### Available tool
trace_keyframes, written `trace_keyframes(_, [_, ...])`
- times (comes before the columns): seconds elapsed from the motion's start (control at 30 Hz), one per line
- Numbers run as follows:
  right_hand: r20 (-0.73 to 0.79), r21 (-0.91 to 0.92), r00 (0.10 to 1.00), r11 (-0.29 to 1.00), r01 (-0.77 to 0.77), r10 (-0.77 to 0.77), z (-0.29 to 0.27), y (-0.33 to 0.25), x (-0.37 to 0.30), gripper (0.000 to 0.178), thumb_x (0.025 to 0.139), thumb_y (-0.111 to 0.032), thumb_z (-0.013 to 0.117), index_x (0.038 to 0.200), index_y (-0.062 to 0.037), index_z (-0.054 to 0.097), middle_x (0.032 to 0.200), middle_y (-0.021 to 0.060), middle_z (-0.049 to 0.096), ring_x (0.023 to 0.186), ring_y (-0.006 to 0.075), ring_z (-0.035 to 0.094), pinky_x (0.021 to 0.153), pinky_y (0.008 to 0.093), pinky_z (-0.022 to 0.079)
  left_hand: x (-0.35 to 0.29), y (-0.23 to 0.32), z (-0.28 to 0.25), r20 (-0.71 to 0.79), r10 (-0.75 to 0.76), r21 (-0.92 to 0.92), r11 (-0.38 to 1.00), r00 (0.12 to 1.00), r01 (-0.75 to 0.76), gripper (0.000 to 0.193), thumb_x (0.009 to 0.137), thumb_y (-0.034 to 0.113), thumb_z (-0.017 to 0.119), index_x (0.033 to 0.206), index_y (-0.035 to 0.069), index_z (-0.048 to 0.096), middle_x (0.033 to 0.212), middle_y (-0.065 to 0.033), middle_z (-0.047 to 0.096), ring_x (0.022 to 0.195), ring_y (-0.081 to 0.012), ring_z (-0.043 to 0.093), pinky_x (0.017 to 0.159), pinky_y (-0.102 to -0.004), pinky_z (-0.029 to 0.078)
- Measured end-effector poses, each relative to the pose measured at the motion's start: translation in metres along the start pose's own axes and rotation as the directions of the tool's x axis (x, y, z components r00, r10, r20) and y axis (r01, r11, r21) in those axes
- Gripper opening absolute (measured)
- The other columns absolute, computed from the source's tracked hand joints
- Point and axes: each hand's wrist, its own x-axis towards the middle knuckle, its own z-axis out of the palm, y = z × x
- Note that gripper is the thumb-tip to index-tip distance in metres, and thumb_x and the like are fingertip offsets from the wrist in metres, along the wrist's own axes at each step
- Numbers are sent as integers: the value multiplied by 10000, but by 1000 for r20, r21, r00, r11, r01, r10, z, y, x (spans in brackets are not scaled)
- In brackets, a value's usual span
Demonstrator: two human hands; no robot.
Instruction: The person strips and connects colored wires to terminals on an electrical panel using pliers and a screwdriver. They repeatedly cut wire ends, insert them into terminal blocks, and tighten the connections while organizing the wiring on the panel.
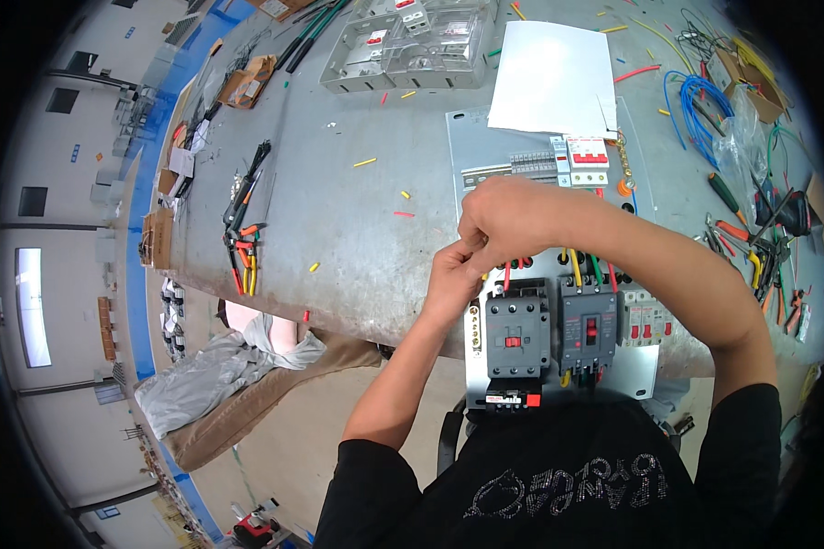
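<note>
Though beyond hands [513, 215], paper [555, 78] over plate [476, 142].

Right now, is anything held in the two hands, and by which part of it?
It cannot be told: the left hand and right hand meet, hiding anything that may be between them.

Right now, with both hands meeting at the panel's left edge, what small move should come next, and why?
Perhaps ease the right hand back slightly: it meets the left hand at the panel's left edge, hiding whatever lies between them.
</note>
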Motion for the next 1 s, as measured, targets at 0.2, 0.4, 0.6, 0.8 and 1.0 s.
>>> trace_keyframes(0.2, [33, 114, 996, 990, -88, 85, -5, 10, 3, 274, 811, -276, 801, 806, -3, 788, 720, 145, 726, 653, 275, 684, 644, 394, 540, -1, 9, 21, -119, 26, -90, 995, 993, -37, 169, 1042, 208, 731, 954, 66, 762, 689, 108, 560, 557, 8, 397, 496, -221, 262])
trace_keyframes(0.4, [100, 171, 983, 970, -172, 156, -6, 30, 23, 259, 813, -278, 795, 843, -21, 804, 746, 131, 738, 691, 279, 688, 663, 403, 547, -4, 15, 22, -140, -40, -108, 994, 989, 25, 137, 1037, 174, 739, 1032, 51, 799, 722, 108, 582, 584, 13, 373, 515, -224, 250])
trace_keyframes(0.6, [70, 207, 991, 970, -126, 114, 1, 20, 15, 273, 847, -284, 803, 839, -11, 797, 749, 147, 737, 670, 271, 678, 649, 401, 539, -10, 13, 28, -183, 1, -176, 984, 983, -34, 132, 1033, 156, 731, 990, 46, 789, 769, 88, 623, 615, 18, 410, 536, -219, 274])
trace_keyframes(0.8, [68, 109, 994, 990, -92, 85, 12, 11, 13, 279, 819, -268, 827, 873, 5, 798, 747, 166, 679, 671, 299, 669, 657, 415, 534, -13, -8, 18, -122, 125, -147, 979, 985, -143, 132, 1039, 143, 699, 1006, 34, 767, 853, 50, 687, 671, 0, 498, 575, -220, 357])
trace_keyframes(1.0, [14, 128, 997, 989, -74, 73, 20, 1, 3, 370, 856, -360, 828, 953, -2, 822, 852, 161, 722, 788, 294, 722, 736, 414, 559, -19, -9, 12, -85, 94, -169, 980, 992, -108, 175, 1064, 173, 681, 1065, 18, 762, 875, 49, 698, 692, 4, 524, 579, -214, 377])
